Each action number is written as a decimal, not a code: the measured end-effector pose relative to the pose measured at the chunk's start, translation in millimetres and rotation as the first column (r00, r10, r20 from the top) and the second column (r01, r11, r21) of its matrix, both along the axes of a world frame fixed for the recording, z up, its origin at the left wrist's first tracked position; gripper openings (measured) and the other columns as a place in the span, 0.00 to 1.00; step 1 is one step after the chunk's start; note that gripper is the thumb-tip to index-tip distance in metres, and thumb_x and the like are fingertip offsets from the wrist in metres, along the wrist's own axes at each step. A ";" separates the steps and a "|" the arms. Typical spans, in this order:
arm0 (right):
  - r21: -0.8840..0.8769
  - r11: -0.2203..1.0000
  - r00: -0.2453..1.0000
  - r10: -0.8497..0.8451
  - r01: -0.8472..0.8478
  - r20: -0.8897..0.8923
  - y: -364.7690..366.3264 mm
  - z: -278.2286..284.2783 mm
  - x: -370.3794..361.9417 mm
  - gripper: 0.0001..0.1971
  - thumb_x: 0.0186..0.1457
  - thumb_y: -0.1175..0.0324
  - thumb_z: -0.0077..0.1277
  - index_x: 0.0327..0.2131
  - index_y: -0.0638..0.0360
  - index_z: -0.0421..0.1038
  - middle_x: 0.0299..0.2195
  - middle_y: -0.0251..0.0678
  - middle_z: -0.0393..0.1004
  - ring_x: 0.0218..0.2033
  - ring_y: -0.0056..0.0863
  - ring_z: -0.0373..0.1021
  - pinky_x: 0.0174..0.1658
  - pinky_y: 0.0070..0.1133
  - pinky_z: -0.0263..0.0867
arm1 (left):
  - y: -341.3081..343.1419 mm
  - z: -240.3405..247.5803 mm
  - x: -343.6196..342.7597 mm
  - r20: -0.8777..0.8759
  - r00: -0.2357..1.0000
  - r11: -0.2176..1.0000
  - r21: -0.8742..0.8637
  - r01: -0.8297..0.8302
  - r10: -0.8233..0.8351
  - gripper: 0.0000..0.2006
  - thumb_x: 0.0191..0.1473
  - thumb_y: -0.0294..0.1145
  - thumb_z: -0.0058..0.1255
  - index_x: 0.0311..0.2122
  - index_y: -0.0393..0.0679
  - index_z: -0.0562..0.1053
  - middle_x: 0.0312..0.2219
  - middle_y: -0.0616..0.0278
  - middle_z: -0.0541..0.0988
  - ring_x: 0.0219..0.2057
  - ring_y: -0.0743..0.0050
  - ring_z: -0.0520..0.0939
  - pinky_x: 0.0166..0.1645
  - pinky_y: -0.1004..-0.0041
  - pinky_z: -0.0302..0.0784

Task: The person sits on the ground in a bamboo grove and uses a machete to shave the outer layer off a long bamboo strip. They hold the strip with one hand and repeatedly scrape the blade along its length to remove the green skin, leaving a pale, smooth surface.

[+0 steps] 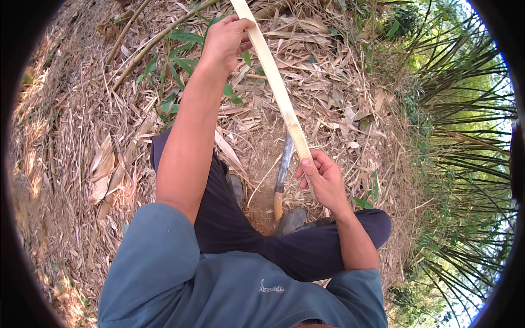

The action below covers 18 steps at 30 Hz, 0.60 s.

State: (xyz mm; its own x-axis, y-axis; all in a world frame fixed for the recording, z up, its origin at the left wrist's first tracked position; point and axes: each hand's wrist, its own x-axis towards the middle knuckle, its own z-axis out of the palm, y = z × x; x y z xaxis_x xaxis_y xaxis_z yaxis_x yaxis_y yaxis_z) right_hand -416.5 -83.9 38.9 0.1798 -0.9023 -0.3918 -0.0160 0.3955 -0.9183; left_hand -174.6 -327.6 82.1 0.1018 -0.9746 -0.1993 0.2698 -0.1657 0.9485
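Observation:
A long, pale, flat bamboo strip [276, 82] runs from the top edge of the view down toward my right knee. Near its upper part, my left hand [227, 41] grips it between thumb and fingers, with the arm stretched far forward. At the lower end my right hand [324, 177] pinches the strip, thumb on top. A joint mark crosses the strip a little above the right hand. Under the strip, between my feet, lies a long-bladed knife [285, 161] with a wooden handle; part of its blade is hidden by the strip.
Dry bamboo leaves [311, 87] cover the ground around a patch of bare soil. A thin cane [158, 38] and green leaves [183, 60] lie beyond my left arm. Bamboo stalks [465, 147] stand at the right. My dark shoes [292, 220] flank the knife handle.

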 end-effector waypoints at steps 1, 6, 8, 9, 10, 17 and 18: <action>0.031 0.999 0.997 -0.009 0.011 -0.078 0.1 0.4 1.3 0.19 0.65 0.57 0.52 0.48 0.65 0.71 0.27 0.31 0.76 0.23 0.13 0.68 0.28 0.15 0.65 | 0.1 0.0 0.0 0.015 1.000 1.000 -0.012 -0.022 0.022 0.13 0.57 0.26 0.55 0.47 0.39 0.73 0.37 0.63 0.81 0.35 0.75 0.82 0.41 0.72 0.79; -0.191 0.975 0.951 0.050 -0.112 -0.305 0.9 -13.7 0.4 0.15 0.65 0.57 0.51 0.44 0.61 0.69 0.24 0.26 0.70 0.19 0.11 0.62 0.22 0.11 0.58 | 5.4 2.3 -4.9 0.008 1.000 1.000 -0.023 -0.012 0.012 0.16 0.57 0.31 0.58 0.49 0.39 0.73 0.37 0.63 0.80 0.37 0.74 0.81 0.43 0.71 0.79; 0.051 0.992 0.991 0.111 -0.115 0.078 -0.9 -8.9 -5.4 0.15 0.66 0.54 0.48 0.38 0.57 0.67 0.19 0.22 0.63 0.15 0.09 0.56 0.18 0.10 0.52 | 7.6 5.2 -7.3 0.049 0.999 1.000 -0.010 0.005 -0.004 0.18 0.56 0.36 0.59 0.49 0.40 0.73 0.39 0.62 0.80 0.39 0.74 0.79 0.44 0.70 0.77; 0.295 0.939 0.914 0.045 -0.177 0.404 -2.7 4.7 -9.2 0.16 0.66 0.51 0.47 0.36 0.55 0.66 0.17 0.20 0.59 0.13 0.08 0.53 0.16 0.11 0.49 | 8.7 6.2 -7.4 0.069 0.998 1.000 -0.004 0.012 -0.011 0.19 0.56 0.39 0.60 0.49 0.41 0.74 0.40 0.62 0.79 0.40 0.74 0.79 0.45 0.69 0.76; 0.483 0.821 0.745 -0.109 -0.305 0.658 -3.8 12.1 -11.3 0.18 0.66 0.49 0.46 0.33 0.53 0.65 0.15 0.18 0.55 0.12 0.07 0.50 0.15 0.11 0.46 | 8.0 4.8 -6.8 0.091 0.996 1.000 -0.008 -0.020 0.021 0.19 0.56 0.40 0.60 0.48 0.41 0.74 0.41 0.62 0.79 0.41 0.75 0.78 0.45 0.69 0.75; 0.564 0.779 0.634 -0.293 -0.276 0.716 -8.3 -5.2 -17.6 0.16 0.63 0.51 0.44 0.26 0.47 0.59 0.14 0.15 0.48 0.10 0.07 0.45 0.13 0.12 0.42 | 3.4 1.3 -1.2 0.109 0.993 0.999 0.002 -0.043 0.043 0.14 0.57 0.41 0.57 0.43 0.43 0.76 0.40 0.64 0.80 0.40 0.77 0.78 0.45 0.69 0.72; 0.567 0.782 0.636 -0.304 -0.259 0.709 -8.7 -5.6 -16.8 0.15 0.63 0.52 0.44 0.25 0.46 0.59 0.13 0.16 0.48 0.10 0.08 0.45 0.13 0.12 0.42 | 3.8 1.2 -1.1 0.111 0.993 0.999 0.002 -0.033 0.033 0.14 0.57 0.40 0.57 0.43 0.43 0.76 0.39 0.64 0.80 0.40 0.77 0.78 0.45 0.69 0.71</action>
State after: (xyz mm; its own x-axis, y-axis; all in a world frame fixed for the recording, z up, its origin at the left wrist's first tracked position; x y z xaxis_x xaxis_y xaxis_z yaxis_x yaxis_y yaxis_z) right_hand -433.3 -92.5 33.4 0.6329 -0.5468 -0.5481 0.5549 0.8141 -0.1714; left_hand -175.7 -323.8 83.3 0.1557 -0.9696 -0.1886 0.1683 -0.1621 0.9723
